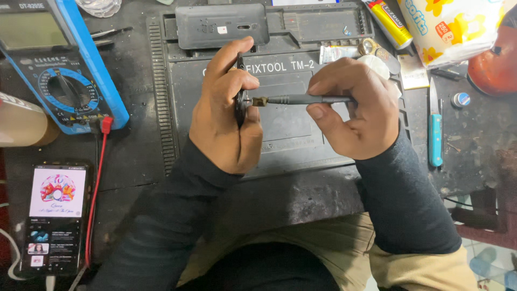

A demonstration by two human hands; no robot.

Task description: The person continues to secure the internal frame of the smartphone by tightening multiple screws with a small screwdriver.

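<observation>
Between our hands, over the grey mat on the desk (301, 199): left hand (223, 116) clasps a dark phone (240, 102) edge-up, right hand (353, 110) pinches a screwdriver (307, 99), tip at its edge; the work looks midway, phone unopened.

The left hand (226, 116) hides most of the thin dark phone (240, 91) it holds.

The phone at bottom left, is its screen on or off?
On. The phone lies flat on the bench with its screen lit, showing a colourful picture above rows of small thumbnails.
</observation>
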